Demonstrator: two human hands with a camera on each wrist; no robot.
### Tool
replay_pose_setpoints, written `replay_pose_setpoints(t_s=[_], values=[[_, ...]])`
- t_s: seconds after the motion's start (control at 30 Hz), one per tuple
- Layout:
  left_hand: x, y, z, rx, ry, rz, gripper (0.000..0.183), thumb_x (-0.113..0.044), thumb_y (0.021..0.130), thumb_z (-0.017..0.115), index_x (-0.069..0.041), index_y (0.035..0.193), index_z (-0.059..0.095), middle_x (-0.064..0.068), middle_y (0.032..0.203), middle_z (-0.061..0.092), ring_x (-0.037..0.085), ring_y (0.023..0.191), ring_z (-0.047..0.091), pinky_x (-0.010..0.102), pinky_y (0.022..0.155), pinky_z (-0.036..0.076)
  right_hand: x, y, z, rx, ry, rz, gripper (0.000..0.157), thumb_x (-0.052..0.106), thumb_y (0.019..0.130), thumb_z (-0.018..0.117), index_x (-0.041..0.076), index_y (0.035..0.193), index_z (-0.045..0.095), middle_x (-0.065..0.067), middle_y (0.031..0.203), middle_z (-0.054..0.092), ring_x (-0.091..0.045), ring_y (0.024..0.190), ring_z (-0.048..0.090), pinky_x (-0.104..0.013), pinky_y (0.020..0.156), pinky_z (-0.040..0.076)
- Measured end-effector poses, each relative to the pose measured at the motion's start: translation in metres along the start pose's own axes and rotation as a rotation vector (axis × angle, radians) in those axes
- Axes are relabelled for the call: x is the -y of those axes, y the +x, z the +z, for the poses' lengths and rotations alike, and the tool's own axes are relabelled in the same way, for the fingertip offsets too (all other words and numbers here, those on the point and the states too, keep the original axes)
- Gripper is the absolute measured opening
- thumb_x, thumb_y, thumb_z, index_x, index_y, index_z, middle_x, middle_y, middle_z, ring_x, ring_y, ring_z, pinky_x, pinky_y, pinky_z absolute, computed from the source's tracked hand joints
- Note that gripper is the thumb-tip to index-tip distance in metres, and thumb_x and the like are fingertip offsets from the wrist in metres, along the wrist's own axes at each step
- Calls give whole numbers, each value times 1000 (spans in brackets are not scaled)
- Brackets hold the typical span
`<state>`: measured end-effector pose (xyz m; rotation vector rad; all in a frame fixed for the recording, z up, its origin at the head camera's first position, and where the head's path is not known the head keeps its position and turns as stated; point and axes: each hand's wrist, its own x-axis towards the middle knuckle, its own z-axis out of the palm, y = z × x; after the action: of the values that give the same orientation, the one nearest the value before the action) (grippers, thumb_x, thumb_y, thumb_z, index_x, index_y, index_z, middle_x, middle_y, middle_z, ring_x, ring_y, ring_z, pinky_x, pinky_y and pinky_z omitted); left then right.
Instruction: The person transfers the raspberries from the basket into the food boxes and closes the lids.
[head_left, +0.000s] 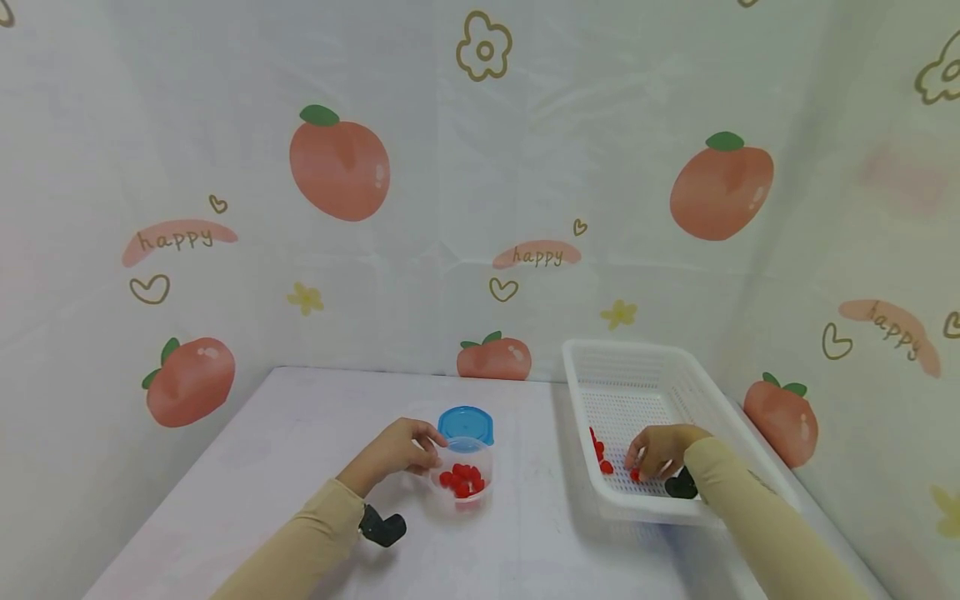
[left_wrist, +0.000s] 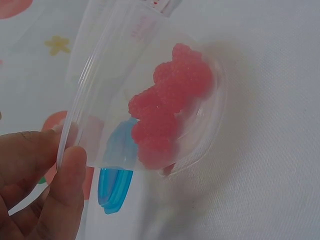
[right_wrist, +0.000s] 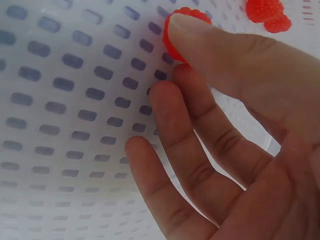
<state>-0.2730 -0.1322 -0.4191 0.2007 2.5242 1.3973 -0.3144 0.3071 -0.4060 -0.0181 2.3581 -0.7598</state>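
Note:
My left hand (head_left: 405, 450) pinches the rim of a clear plastic tub (head_left: 486, 467) between thumb and fingers. Several red raspberries (left_wrist: 170, 100) lie at the bottom of the tub, seen through its wall in the left wrist view. Inside a white perforated basket (head_left: 573, 400), my right hand (head_left: 660, 450) has its thumb and index finger on one raspberry (right_wrist: 175, 42), close over the basket floor. Its other fingers extend loosely beside the thumb. A few more raspberries (right_wrist: 265, 12) lie near the basket's left wall, beyond that hand.
A blue lid (head_left: 466, 423) lies on the table just behind the tub. The basket stands at the table's right side, its raised walls around the right hand. A white curtain (head_left: 420, 317) printed with fruit hangs along the table's back edge.

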Motion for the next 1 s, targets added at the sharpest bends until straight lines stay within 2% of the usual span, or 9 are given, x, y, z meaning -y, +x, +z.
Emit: replay_pose_setpoints(t_s=[0.17,0.3,0.43,0.57,0.7,0.83,1.0], values=[[0,-1,0,-1,1,-2,23,-4,80,75,-2,103,70,7,82,59,16,63,60,28,63,59,2,-2,2,-13,-13,20,16,-3,79,71,4,94,68,-7,89,64,-21,83,59,-38,80,56],[1,0,0,5,-5,7,23,-5,81,75,-2,103,69,7,81,59,16,63,60,28,63,59,1,-3,1,-11,-22,-8,16,-4,79,70,4,92,68,-7,88,63,-20,82,58,-37,79,56],[2,1,0,10,-10,20,23,-4,81,75,-1,103,69,7,81,59,15,63,60,27,63,58,-3,-1,-6,-6,22,-133,17,-6,79,67,-1,95,65,-4,85,59,-15,78,55,-30,73,54],[2,2,0,10,-6,21,24,-4,81,75,-1,103,69,7,81,59,15,62,60,27,63,59,-9,2,-16,-32,143,-305,25,-5,82,64,-12,106,58,-3,83,57,-10,75,54,-24,70,53],[1,1,0,10,-5,6,24,-4,81,75,-1,103,69,7,82,59,15,62,61,28,64,59,-12,2,-24,-120,219,-408,33,0,86,65,-16,113,53,-6,91,60,-11,82,57,-25,77,55],[2,2,0,10,-2,3,24,-4,81,75,-1,103,69,7,82,59,15,62,61,28,64,59,-6,-2,-27,-276,230,-471,36,9,88,69,-11,115,56,-11,102,62,-14,90,59,-28,84,55],[1,2,1,3,-4,-3,24,-4,81,75,-1,104,69,7,82,59,16,64,61,28,65,59,8,-9,-25,-429,297,-563,40,15,90,68,-8,119,55,-20,112,63,-5,94,61,-20,84,53]])
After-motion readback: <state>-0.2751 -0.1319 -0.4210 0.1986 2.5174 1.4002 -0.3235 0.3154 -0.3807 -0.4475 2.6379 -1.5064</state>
